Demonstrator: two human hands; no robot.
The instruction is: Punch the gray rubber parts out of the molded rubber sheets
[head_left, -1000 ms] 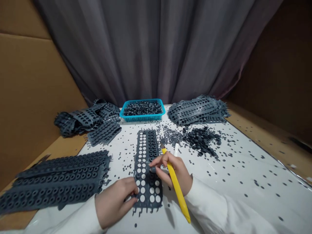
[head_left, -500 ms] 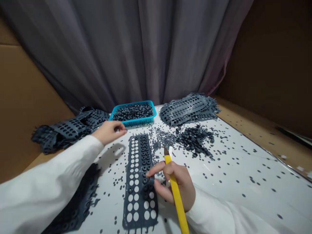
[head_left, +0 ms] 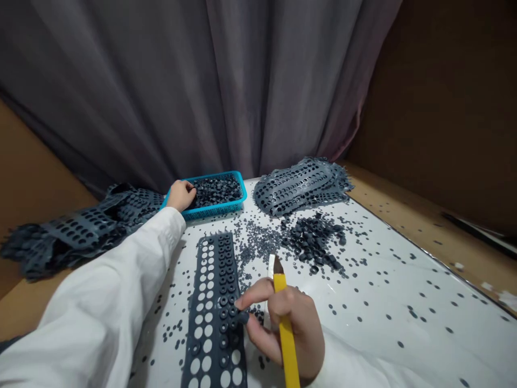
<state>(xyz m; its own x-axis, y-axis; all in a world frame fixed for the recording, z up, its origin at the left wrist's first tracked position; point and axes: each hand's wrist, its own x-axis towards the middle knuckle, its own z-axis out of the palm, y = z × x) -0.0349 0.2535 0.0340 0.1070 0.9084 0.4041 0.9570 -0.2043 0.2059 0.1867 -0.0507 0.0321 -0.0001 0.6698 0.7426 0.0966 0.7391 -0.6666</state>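
White tabletop [head_left: 363,330]: long dark-grey perforated rubber strip [head_left: 215,302] lies lengthwise, likely for easy reach. Blue rectangular plastic basket [head_left: 218,210] beyond; left hand [head_left: 180,195] rests inside, fingertip closure cannot be told. Right hand [head_left: 298,323] clasps slim yellow-handled tool [head_left: 287,345], apparently freeing thumb and forefinger to pinch small dark rubber piece [head_left: 243,318] over strip.

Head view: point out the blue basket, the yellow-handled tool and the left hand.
Blue basket [head_left: 214,210], head view: front wall.
Yellow-handled tool [head_left: 289,350], head view: lower part of the handle.
Left hand [head_left: 180,195], head view: back of the hand.
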